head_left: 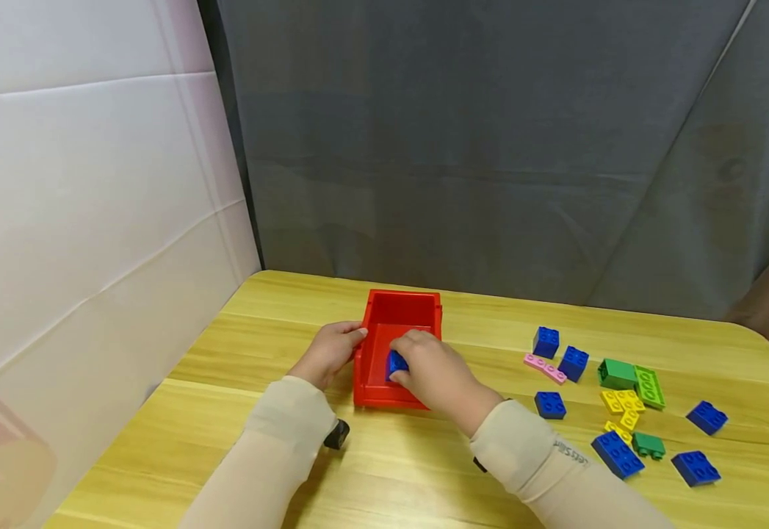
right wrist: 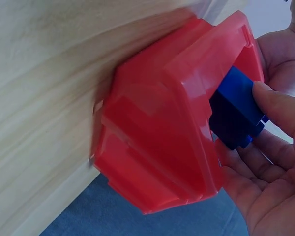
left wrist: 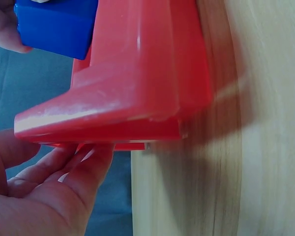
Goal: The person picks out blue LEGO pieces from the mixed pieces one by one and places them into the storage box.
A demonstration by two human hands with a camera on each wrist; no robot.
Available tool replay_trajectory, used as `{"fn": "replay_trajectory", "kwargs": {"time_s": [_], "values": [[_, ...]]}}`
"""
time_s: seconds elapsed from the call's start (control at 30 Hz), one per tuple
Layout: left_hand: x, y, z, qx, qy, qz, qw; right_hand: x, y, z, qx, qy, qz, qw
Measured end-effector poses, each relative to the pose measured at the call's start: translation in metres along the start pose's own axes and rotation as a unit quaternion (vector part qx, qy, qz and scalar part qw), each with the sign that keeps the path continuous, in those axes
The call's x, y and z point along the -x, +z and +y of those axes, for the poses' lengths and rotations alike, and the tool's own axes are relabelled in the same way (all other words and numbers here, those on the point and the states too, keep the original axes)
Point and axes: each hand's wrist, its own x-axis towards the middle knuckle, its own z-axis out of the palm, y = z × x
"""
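Observation:
A red plastic bin point(head_left: 389, 399) stands on the wooden table. My left hand point(head_left: 328, 353) grips its left side wall, thumb near the rim and fingers against the outer face in the left wrist view. My right hand point(head_left: 442, 375) holds a blue toy building brick point(head_left: 395, 362) at the bin's open top, towards the front. In the right wrist view the thumb presses one face of that blue brick point(right wrist: 240, 101), with the studs towards the fingers. Part of the bin's floor is hidden by the right hand.
To the right lie loose bricks: several blue ones point(head_left: 618, 454), a pink strip point(head_left: 545, 368), dark green pieces point(head_left: 617, 374), a light green plate point(head_left: 649, 386) and yellow pieces point(head_left: 623, 401). A grey curtain point(head_left: 477, 147) hangs behind the table point(head_left: 278, 316); a white one point(head_left: 93, 184) hangs left.

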Motion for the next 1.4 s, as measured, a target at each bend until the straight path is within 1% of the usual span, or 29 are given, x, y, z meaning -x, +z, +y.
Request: {"fn": "replay_trajectory", "kwargs": {"time_s": [0.3, 0.57, 0.7, 0.8, 0.93, 1.17, 1.4], "values": [[0.000, 0.002, 0.000, 0.008, 0.005, 0.005, 0.9999, -0.003, 0.006, 0.001, -0.008, -0.005, 0.000, 1.000], [0.000, 0.002, -0.001, 0.000, 0.011, 0.010, 0.9999, -0.007, 0.011, -0.002, -0.018, -0.001, -0.009, 1.000], [0.001, 0.002, -0.001, -0.003, 0.010, 0.016, 0.9998, -0.009, 0.013, -0.003, -0.017, 0.004, -0.015, 1.000], [0.001, 0.003, -0.001, -0.004, 0.002, 0.020, 0.9998, -0.011, 0.015, -0.004, -0.013, 0.003, -0.017, 1.000], [0.001, 0.003, -0.001, -0.005, 0.000, 0.023, 0.9997, -0.014, 0.018, -0.006, -0.014, 0.000, -0.019, 1.000], [0.000, 0.004, -0.002, 0.001, 0.003, 0.026, 0.9996, -0.017, 0.020, -0.009, -0.030, 0.013, -0.031, 0.999], [0.000, 0.004, -0.002, 0.000, 0.004, 0.025, 0.9997, -0.020, 0.022, -0.012, -0.024, 0.012, -0.036, 0.999]]}}
